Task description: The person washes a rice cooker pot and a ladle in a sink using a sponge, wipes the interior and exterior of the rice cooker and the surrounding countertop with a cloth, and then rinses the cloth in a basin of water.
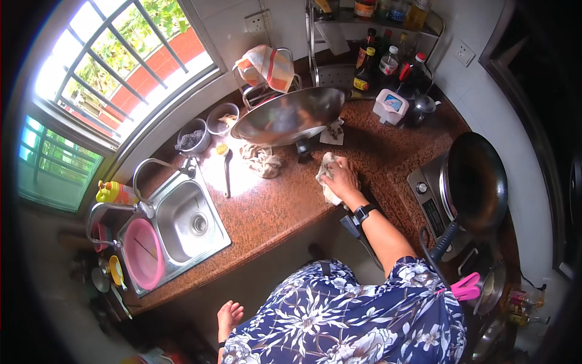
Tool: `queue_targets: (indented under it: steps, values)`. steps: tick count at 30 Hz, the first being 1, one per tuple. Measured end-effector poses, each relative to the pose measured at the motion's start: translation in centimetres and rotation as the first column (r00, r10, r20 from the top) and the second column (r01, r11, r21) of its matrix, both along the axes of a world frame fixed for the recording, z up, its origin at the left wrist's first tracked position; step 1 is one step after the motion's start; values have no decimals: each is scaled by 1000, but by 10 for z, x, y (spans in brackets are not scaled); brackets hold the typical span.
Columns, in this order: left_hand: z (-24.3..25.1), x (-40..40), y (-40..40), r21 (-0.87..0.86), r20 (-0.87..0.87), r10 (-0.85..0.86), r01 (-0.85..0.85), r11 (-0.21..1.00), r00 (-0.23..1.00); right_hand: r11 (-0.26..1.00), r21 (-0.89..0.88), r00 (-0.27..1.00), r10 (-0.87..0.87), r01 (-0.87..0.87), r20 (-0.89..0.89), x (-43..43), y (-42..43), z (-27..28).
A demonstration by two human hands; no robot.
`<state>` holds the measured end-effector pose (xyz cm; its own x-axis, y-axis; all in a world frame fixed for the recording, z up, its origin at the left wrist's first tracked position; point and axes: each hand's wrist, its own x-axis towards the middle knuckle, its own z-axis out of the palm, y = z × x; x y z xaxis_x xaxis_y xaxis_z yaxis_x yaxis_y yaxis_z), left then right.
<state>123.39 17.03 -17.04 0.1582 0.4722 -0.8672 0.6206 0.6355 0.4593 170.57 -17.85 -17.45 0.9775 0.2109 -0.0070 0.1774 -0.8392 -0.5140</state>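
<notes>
With my right hand [342,178] I grip a crumpled pale cloth [328,172], pressed on the red-brown speckled countertop [273,200] near its front edge. My left hand [230,315] hangs beside my body, fingers loosely curled and apart, with nothing in it. Beyond the right hand, a large metal wok or lid [291,113] leans tilted on the counter, its dark knob or foot [303,148] near the surface. A second crumpled cloth [261,160] lies to its left, beside a long-handled brush [226,170]. A small white paper with dark bits [333,133] is behind the cloth.
At left are a steel sink [184,223], a pink basin [143,254] and a faucet [154,168]. Two clear bowls [193,136] stand by the window. Seasoning bottles [363,75] and a white container [390,107] are at the back. A dark frying pan [477,182] sits on the cooktop [427,200] at right.
</notes>
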Motion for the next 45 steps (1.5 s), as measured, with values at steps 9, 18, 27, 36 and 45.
queue_targets:
  steps: [9, 18, 27, 36, 45]
  values:
    - [25, 18, 0, 35, 49, -80, 79, 996, 996, 996, -84, 959, 6, 19, 285, 66, 40, 4]
    - [0, -41, 1, 10, -20, 66, -66, 998, 998, 806, 553, 903, -377, 211, 205, 70, -40, -1]
    - [-18, -3, 22, 102, 122, -245, 233, 967, 962, 111, 937, 908, -308, 332, -285, 1, -84, 21]
    - [80, 141, -40, 790, 403, -883, 395, 468, 240, 246, 956, 905, 350, 158, -240, -193, 39, 89]
    - [52, 121, -70, 686, 532, -838, 515, 513, 127, 561, 814, 805, 548, -150, -229, -277, 84, 96]
